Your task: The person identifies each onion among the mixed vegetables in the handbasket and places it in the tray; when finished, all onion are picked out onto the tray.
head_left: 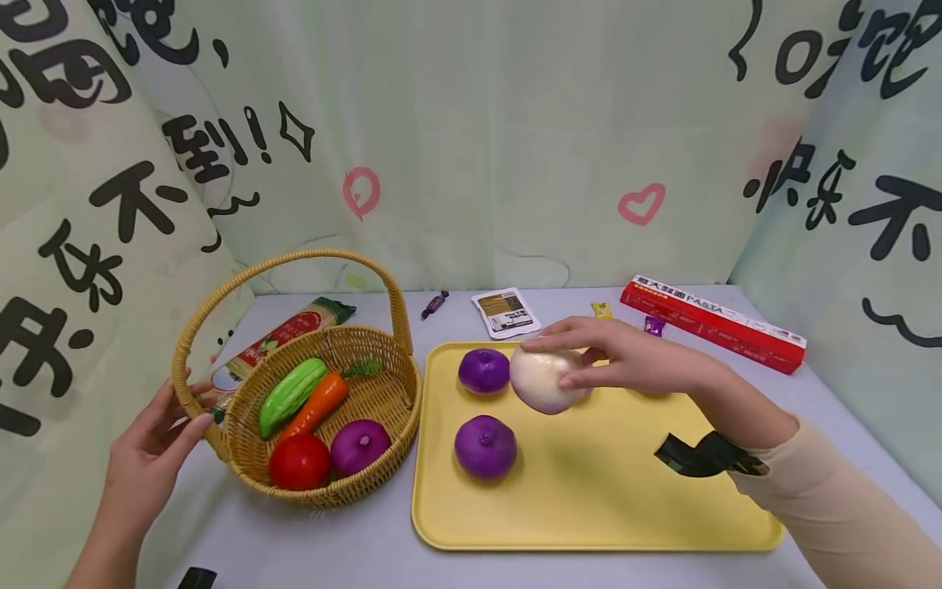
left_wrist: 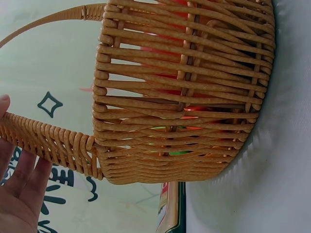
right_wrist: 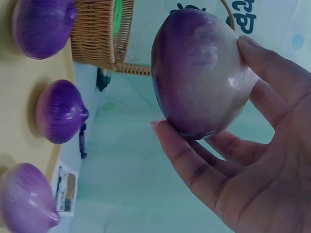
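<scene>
My left hand (head_left: 150, 450) holds the side of the wicker basket (head_left: 346, 495) at the base of its arched handle (left_wrist: 48, 143), thumb on one side and fingers on the other. Inside lie a green ridged vegetable (head_left: 293, 397), a carrot (head_left: 316, 406), a tomato (head_left: 299, 462) and a purple onion (head_left: 361, 447). Above the yellow tray (head_left: 603, 491), my right hand (head_left: 625, 356) grips a white-and-purple onion (right_wrist: 199, 73) between thumb and fingertips. Two dark purple onions (head_left: 486, 447) rest on the tray's left part. A paler onion (right_wrist: 26, 199) is mostly hidden behind my right hand in the head view.
A red pasta box (head_left: 714, 323) lies at the back right. Behind the tray are a white packet (head_left: 506, 312) and small wrapped candies (head_left: 435, 304). A long red-and-green package (head_left: 294, 323) lies behind the basket. Printed curtains (head_left: 500, 147) enclose the table.
</scene>
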Available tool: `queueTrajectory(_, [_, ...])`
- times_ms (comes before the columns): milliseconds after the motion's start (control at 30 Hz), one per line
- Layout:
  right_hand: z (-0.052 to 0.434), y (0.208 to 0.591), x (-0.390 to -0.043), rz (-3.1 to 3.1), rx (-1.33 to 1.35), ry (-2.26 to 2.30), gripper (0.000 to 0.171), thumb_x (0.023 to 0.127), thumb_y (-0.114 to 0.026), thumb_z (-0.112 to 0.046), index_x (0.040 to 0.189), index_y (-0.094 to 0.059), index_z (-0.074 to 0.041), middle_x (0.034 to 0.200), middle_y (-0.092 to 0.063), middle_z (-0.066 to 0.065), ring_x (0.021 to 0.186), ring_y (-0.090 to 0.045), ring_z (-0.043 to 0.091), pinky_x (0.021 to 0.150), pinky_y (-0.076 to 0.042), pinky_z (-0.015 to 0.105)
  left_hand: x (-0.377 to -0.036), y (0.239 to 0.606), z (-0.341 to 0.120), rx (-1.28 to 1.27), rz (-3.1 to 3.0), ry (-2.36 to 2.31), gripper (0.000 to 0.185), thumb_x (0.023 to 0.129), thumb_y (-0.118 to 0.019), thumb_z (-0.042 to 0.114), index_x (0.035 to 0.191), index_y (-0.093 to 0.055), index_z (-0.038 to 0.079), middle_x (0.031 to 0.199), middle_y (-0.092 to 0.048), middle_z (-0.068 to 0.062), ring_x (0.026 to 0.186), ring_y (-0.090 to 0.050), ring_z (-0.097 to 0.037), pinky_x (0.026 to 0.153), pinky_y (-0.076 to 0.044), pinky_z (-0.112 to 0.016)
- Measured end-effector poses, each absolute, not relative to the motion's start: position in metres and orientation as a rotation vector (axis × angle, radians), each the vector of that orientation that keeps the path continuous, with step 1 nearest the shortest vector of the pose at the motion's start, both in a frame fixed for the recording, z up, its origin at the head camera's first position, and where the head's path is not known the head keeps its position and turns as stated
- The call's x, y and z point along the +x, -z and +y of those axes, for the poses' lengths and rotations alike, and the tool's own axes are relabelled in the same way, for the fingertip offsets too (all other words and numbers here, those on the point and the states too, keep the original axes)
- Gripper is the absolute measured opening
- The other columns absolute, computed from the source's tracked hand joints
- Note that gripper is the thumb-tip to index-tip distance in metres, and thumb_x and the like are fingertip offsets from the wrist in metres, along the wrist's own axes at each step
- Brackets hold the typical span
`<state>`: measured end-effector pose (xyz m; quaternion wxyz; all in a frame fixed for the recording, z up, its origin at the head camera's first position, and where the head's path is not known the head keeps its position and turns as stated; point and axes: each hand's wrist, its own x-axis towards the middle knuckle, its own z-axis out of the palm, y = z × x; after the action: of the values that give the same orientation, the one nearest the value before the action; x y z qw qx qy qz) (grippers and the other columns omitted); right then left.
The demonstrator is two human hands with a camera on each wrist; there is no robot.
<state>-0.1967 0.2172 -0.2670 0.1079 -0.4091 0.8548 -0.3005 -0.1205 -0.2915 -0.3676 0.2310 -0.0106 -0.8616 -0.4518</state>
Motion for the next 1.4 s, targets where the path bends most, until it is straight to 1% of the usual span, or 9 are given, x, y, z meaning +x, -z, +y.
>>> queueTrajectory(133, [0.223,0.28,-0.196,2.501,-1.136,0.916,0.047,0.09,-0.063,-0.028,0.135,-0.052,-0.029,0.128,-0.054,-0.005,0.112,-0.051,0.01,0.088,-0.051,0.029,-0.12,0.368,-0.291,-0.027,-2.366,1.251,0.062,0.091,-0.059,0.007,0.146,-0.036,0.023,0.116,-0.056,0.031,0.102,-0.052,0.014,0.076,-0.044,0.001])
queueTrajectory(233, [0.227,0.292,-0.196,2.519,-1.104,0.923,0.045,0.089,-0.064,-0.027,0.133,-0.054,-0.027,0.128,-0.055,-0.002,0.11,-0.05,0.009,0.087,-0.05,0.029,-0.119,0.368,-0.291,-0.022,-2.363,1.259,0.062,0.091,-0.059,0.006,0.146,-0.036,0.022,0.116,-0.056,0.031,0.102,-0.053,0.014,0.076,-0.044,0.001])
queueTrajectory(433, [0.235,0.316,-0.195,2.51,-1.031,0.98,0.044,0.088,-0.065,-0.027,0.132,-0.055,-0.024,0.134,-0.053,0.002,0.115,-0.048,0.009,0.088,-0.049,0.029,-0.118,0.368,-0.291,-0.018,-2.356,1.248,0.062,0.09,-0.059,0.005,0.145,-0.037,0.022,0.115,-0.056,0.032,0.101,-0.053,0.014,0.076,-0.044,0.001])
queueTrajectory(667, [0.244,0.339,-0.193,2.498,-0.93,1.025,0.047,0.089,-0.064,-0.029,0.135,-0.053,-0.024,0.137,-0.052,0.006,0.116,-0.049,0.019,0.085,-0.051,0.025,-0.122,0.367,-0.29,-0.047,-2.346,1.237,0.062,0.09,-0.059,0.003,0.145,-0.038,0.021,0.115,-0.055,0.032,0.103,-0.054,0.012,0.077,-0.044,0.001])
queueTrajectory(767, [0.247,0.346,-0.193,2.523,-0.909,1.03,0.049,0.088,-0.065,-0.031,0.135,-0.052,-0.025,0.138,-0.052,0.006,0.118,-0.048,0.02,0.085,-0.05,0.024,-0.123,0.366,-0.291,-0.048,-2.342,1.24,0.061,0.09,-0.059,0.003,0.145,-0.038,0.021,0.115,-0.055,0.033,0.103,-0.054,0.012,0.078,-0.044,0.001])
queueTrajectory(967, [0.253,0.359,-0.193,2.518,-0.839,1.056,0.049,0.088,-0.065,-0.032,0.135,-0.052,-0.025,0.138,-0.052,0.006,0.119,-0.047,0.013,0.089,-0.049,0.025,-0.123,0.367,-0.292,-0.044,-2.341,1.252,0.062,0.09,-0.059,0.003,0.145,-0.038,0.021,0.116,-0.055,0.032,0.103,-0.054,0.012,0.077,-0.044,0.001])
queueTrajectory(1233, [0.258,0.374,-0.19,2.505,-0.842,1.061,0.046,0.09,-0.062,-0.03,0.134,-0.053,-0.023,0.136,-0.054,0.006,0.118,-0.047,0.005,0.093,-0.047,0.025,-0.122,0.366,-0.29,-0.053,-2.338,1.262,0.063,0.089,-0.059,0.0,0.145,-0.038,0.02,0.115,-0.056,0.031,0.103,-0.055,0.012,0.078,-0.044,0.001])
queueTrajectory(1400, [0.259,0.384,-0.186,2.464,-0.835,1.059,0.046,0.092,-0.059,-0.029,0.137,-0.05,-0.022,0.139,-0.05,0.008,0.117,-0.044,-0.002,0.093,-0.045,0.023,-0.122,0.367,-0.291,-0.056,-2.342,1.268,0.062,0.089,-0.059,0.0,0.145,-0.038,0.02,0.116,-0.056,0.031,0.103,-0.054,0.013,0.078,-0.044,0.001])
